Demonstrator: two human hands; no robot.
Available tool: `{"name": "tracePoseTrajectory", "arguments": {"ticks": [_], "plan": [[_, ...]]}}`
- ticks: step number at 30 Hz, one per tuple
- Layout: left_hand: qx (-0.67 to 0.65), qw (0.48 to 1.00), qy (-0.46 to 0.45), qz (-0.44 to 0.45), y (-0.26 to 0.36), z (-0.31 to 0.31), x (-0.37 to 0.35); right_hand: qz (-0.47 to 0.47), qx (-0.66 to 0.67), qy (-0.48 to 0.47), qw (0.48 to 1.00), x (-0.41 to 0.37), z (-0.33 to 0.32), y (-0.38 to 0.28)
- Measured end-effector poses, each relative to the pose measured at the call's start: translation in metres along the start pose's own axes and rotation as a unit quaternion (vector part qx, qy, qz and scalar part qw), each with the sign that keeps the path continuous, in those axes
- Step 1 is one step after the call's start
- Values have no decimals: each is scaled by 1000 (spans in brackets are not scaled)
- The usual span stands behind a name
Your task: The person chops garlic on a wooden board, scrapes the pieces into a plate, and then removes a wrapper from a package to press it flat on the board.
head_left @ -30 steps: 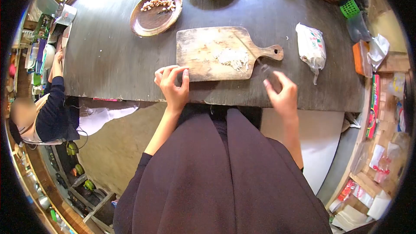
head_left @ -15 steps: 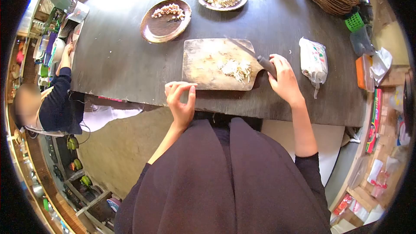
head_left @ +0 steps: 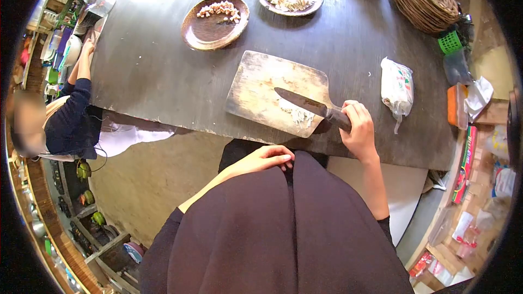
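Note:
My right hand (head_left: pixel 359 133) is wrapped round the dark handle of a knife (head_left: pixel 299 99). Its broad blade lies flat-looking over the right part of a wooden cutting board (head_left: pixel 256 84), partly covering a small heap of chopped pale strips (head_left: pixel 298 115). The board sits tilted near the table's front edge, its handle end pointing toward my right hand. My left hand (head_left: pixel 264 159) is below the table edge, close against my dark clothing, with loosely bent fingers and nothing visible in them.
Beyond the board on the dark table (head_left: pixel 158 71) stand a brown plate (head_left: pixel 210 37) with small chopped pieces and another plate (head_left: pixel 316 5) of pale shreds. To the right lie a white plastic packet (head_left: pixel 397 87) and stacked woven plates (head_left: pixel 425 0). A co-worker (head_left: pixel 65 125) is at the left.
The knife has come down from above the board's handle end onto the chopped strips. My left hand has left the board's near edge and dropped toward my body. The board has turned clockwise.

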State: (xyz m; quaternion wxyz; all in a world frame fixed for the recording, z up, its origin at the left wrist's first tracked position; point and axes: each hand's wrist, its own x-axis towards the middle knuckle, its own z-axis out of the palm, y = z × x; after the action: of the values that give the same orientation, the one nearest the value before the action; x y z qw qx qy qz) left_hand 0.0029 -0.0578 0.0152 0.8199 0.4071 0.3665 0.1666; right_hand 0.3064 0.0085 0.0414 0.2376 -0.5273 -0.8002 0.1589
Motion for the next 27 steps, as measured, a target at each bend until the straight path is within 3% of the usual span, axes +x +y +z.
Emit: {"name": "tracePoseTrajectory", "arguments": {"ticks": [8,15,20,22,23,26,27], "plan": [[40,999,-27,2,0,5,1,4,-2,21,1000,-2,-2,-17],[76,988,45,129,-13,10,31,69,9,44,997,4,6,-50],[-41,998,-1,48,7,23,35,95,5,74,993,3,18,-74],[35,999,-22,15,25,29,34,105,1,71,992,2,20,-81],[186,980,-25,70,16,26,39,107,1,73,992,3,21,-82],[113,992,3,50,6,23,45,113,2,69,991,6,18,-85],[-16,996,30,83,3,28,42,115,4,68,991,7,16,-86]]}}
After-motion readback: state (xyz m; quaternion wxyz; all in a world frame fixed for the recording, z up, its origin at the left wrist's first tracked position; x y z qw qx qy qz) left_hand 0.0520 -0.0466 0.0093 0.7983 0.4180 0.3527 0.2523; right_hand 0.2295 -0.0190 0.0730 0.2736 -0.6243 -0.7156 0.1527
